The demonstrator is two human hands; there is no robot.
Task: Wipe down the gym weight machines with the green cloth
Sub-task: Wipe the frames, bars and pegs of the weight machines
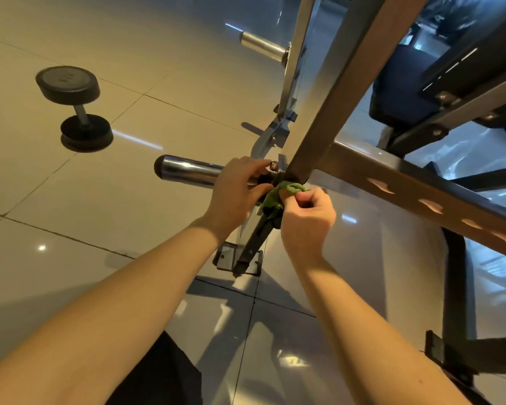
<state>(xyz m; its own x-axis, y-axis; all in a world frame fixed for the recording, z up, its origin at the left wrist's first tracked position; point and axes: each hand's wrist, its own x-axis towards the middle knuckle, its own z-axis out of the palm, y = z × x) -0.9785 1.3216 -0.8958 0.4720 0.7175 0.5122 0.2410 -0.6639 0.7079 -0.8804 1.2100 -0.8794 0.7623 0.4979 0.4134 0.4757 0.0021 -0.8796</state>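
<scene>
Centrally, the green cloth (pixel 285 192) is bunched against the joint where the chrome weight peg (pixel 187 171) meets the machine frame (pixel 348 92), just below the foot of the slanted upright. The right hand (pixel 307 217) pinches the cloth: thumb and forefinger are closed on its right end, and the remaining fingers are curled into the palm. The left hand (pixel 237 191) grips the inner end of the peg, with fingers wrapped over the top and the thumb underneath, beside the cloth. Whether the left thumb touches the cloth cannot be determined.

A perforated crossbeam (pixel 421 197) runs from the joint toward the lower right, showing a row of oval holes. A second chrome peg (pixel 263 49) projects from the frame higher up. A blue seat pad (pixel 406 83) lies behind the upright, at upper right. A black base bracket (pixel 240 261) is bolted at floor level below the hands.

A black dumbbell (pixel 73 106) stands on end on the glossy tiled floor (pixel 56 200), well apart from the machine, at upper left.
</scene>
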